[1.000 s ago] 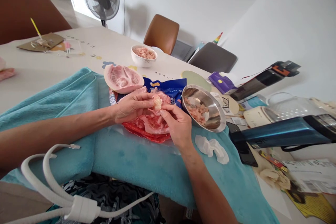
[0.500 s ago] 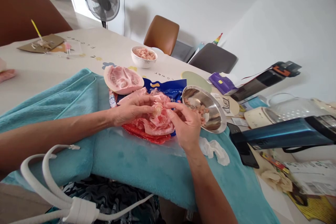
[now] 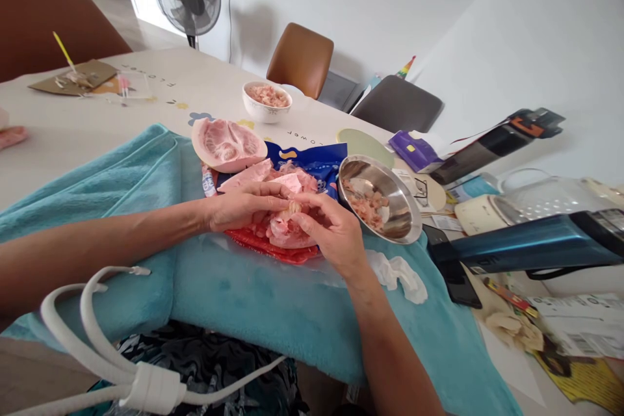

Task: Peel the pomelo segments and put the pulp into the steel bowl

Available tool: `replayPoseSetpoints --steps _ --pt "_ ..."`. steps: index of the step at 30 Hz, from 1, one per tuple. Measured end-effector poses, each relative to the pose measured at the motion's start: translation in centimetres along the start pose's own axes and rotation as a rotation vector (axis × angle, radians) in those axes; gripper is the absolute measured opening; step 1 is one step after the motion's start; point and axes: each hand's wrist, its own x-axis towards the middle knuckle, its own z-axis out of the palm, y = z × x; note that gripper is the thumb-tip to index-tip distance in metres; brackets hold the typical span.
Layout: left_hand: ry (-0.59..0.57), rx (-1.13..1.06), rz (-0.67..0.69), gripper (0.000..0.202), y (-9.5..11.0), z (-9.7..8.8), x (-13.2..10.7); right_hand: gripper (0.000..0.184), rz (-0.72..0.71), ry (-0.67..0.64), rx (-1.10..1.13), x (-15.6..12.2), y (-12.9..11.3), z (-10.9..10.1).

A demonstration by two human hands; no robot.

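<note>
Between the fingertips of my left hand [image 3: 248, 205] is a small pale pomelo segment [image 3: 294, 207], and my left fingers are closed on it. My right hand [image 3: 334, 227] pinches at the same segment from the other side, its fingertips touching it. Below both hands lies a pile of pink pomelo peel and membrane [image 3: 287, 234] on a blue and red plastic bag [image 3: 312, 155]. A hollowed pomelo rind [image 3: 230, 146] rests behind the left hand. To the right, a tilted steel bowl [image 3: 404, 208] holds loose pink pulp [image 3: 368, 203].
A white bowl [image 3: 267, 110] heaped with pulp stands farther back. A teal towel [image 3: 253, 299] covers the near table. Crumpled tissue [image 3: 402, 276], a phone [image 3: 455, 279] and a blue bottle [image 3: 526, 244] lie at right. White cables [image 3: 151, 389] hang in the lower left foreground.
My right hand has moved slightly left, bringing its fingertips up against those of my left hand at the segment. The view has shifted a little.
</note>
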Motion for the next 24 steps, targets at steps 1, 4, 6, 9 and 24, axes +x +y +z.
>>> replayPoseSetpoints --steps 1,4,6,9,24 --pt "-0.007 0.005 -0.013 0.025 0.03 -0.01 0.0 0.017 -0.042 0.02 -0.042 0.0 0.0 0.02" --pt "-0.016 0.022 -0.022 0.022 0.06 0.04 -0.01 0.019 -0.177 0.104 -0.164 -0.03 0.1 0.28" --pt "-0.009 0.043 -0.004 0.021 0.07 0.14 -0.02 0.021 -0.208 0.127 -0.204 -0.06 0.19 0.5" --pt "-0.002 0.112 0.043 0.02 0.17 0.33 -0.07 0.021 -0.161 0.116 -0.178 -0.09 0.15 0.61" --pt "-0.005 0.048 -0.014 0.016 0.36 0.18 0.0 0.026 0.609 -0.077 0.968 0.66 0.49 0.87"
